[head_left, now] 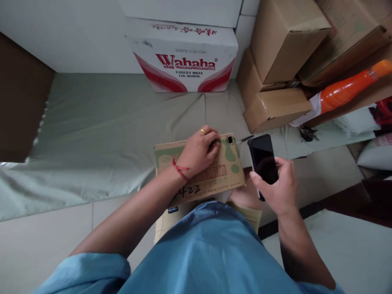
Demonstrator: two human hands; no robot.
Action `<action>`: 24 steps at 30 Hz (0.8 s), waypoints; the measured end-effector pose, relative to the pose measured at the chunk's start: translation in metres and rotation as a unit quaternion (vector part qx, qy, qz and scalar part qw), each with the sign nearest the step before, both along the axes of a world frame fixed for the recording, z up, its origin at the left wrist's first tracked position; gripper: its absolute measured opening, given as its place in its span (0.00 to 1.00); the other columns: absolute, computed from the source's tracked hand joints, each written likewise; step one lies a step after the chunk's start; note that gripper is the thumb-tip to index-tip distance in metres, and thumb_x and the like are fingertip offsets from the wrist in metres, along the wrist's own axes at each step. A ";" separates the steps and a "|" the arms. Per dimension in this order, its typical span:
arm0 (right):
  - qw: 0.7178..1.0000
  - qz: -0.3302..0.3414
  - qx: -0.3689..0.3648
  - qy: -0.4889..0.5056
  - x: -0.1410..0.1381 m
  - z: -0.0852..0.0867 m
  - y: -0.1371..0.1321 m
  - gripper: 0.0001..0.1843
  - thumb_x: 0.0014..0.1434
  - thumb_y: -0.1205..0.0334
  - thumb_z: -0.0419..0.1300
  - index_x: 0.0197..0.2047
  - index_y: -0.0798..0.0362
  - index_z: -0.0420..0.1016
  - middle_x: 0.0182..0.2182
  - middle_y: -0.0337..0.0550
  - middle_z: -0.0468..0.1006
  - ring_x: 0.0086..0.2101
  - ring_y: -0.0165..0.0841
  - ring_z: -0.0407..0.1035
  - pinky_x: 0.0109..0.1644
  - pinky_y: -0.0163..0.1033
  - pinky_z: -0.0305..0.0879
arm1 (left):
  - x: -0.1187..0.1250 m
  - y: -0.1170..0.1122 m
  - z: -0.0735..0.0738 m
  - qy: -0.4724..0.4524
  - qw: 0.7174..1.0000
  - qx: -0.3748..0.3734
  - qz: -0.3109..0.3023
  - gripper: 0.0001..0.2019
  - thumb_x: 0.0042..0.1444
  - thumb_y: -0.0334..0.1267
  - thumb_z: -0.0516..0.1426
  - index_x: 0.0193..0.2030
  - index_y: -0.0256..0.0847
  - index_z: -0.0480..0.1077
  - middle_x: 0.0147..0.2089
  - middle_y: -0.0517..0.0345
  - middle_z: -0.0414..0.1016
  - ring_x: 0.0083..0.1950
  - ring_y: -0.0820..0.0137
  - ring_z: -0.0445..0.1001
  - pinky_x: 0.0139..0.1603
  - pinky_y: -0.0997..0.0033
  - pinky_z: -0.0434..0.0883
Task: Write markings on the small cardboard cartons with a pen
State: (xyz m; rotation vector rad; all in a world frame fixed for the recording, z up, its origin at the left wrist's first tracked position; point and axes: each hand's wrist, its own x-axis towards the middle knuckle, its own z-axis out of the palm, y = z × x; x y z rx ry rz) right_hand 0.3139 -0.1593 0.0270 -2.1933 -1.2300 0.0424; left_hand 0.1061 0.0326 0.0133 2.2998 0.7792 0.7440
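My left hand (200,151), with a ring and a red string bracelet at its wrist, is on a brown cardboard box (235,179). Its fingers are curled at the box's far edge, and the fingertips are partly hidden. Green shapes, printed characters and handwritten digits mark the box, and a dark hole shows at its far right corner. In my right hand (280,185) is a black smartphone (262,157), held upright by its sides with the screen dark. A thin dark stick-like item (247,139) lies just left of the phone's top.
A white and red water carton (190,61) stands behind on the green-grey covered surface (107,122). Brown boxes (281,106) are stacked at right, beside an orange bottle (343,94). Keys or a similar dark bunch (308,134) lie below it. A brown panel (21,98) borders the left.
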 end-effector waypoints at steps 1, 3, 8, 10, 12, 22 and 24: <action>0.999 0.028 0.020 -0.012 -0.015 0.007 0.004 0.34 0.53 0.41 0.70 0.55 0.50 0.68 0.51 0.52 0.74 0.51 0.47 0.73 0.58 0.58 0.73 | 0.000 0.000 0.001 0.000 1.000 -0.001 0.000 0.10 0.68 0.31 0.54 0.48 0.37 0.78 0.53 0.46 0.80 0.53 0.62 0.80 0.59 0.58 0.78; 0.996 0.068 0.045 -0.031 -0.038 0.015 0.014 0.34 0.54 0.42 0.70 0.57 0.49 0.66 0.52 0.53 0.73 0.52 0.48 0.72 0.58 0.59 0.74 | 0.000 0.000 0.001 -0.001 1.000 -0.002 0.000 0.11 0.68 0.31 0.54 0.48 0.36 0.78 0.53 0.45 0.80 0.53 0.62 0.81 0.59 0.58 0.78; 0.994 0.075 0.056 -0.049 -0.064 0.013 0.033 0.34 0.55 0.43 0.71 0.56 0.49 0.63 0.51 0.53 0.72 0.51 0.49 0.71 0.57 0.62 0.75 | -0.001 -0.001 0.003 0.005 1.000 -0.011 0.000 0.11 0.65 0.29 0.54 0.47 0.36 0.78 0.53 0.45 0.81 0.52 0.61 0.81 0.59 0.58 0.78; 0.995 0.072 0.058 -0.038 -0.070 0.011 0.035 0.33 0.56 0.43 0.70 0.56 0.49 0.62 0.50 0.53 0.71 0.50 0.48 0.71 0.55 0.60 0.76 | -0.001 -0.001 0.003 0.009 1.000 -0.013 0.001 0.11 0.64 0.29 0.54 0.45 0.37 0.78 0.53 0.45 0.81 0.52 0.61 0.80 0.58 0.59 0.78; 0.996 0.064 0.056 -0.027 -0.076 0.009 0.035 0.33 0.56 0.43 0.70 0.55 0.49 0.62 0.50 0.53 0.71 0.50 0.48 0.71 0.53 0.59 0.76 | -0.001 -0.001 0.002 0.009 1.000 -0.013 0.002 0.10 0.63 0.29 0.54 0.44 0.37 0.77 0.53 0.46 0.80 0.51 0.61 0.80 0.57 0.59 0.78; 0.999 0.025 0.021 0.000 -0.084 0.005 0.035 0.36 0.55 0.34 0.70 0.53 0.49 0.64 0.49 0.52 0.71 0.47 0.49 0.71 0.47 0.57 0.76 | -0.002 0.001 0.001 0.003 1.000 -0.013 -0.009 0.12 0.64 0.29 0.54 0.46 0.36 0.79 0.53 0.44 0.81 0.50 0.60 0.80 0.55 0.58 0.79; 0.999 0.028 0.021 -0.002 -0.084 0.004 0.035 0.36 0.55 0.34 0.70 0.54 0.49 0.64 0.49 0.52 0.72 0.48 0.49 0.70 0.48 0.57 0.76 | -0.002 0.001 0.001 0.003 1.000 -0.016 -0.011 0.12 0.63 0.29 0.54 0.47 0.36 0.79 0.53 0.44 0.81 0.51 0.60 0.80 0.56 0.58 0.79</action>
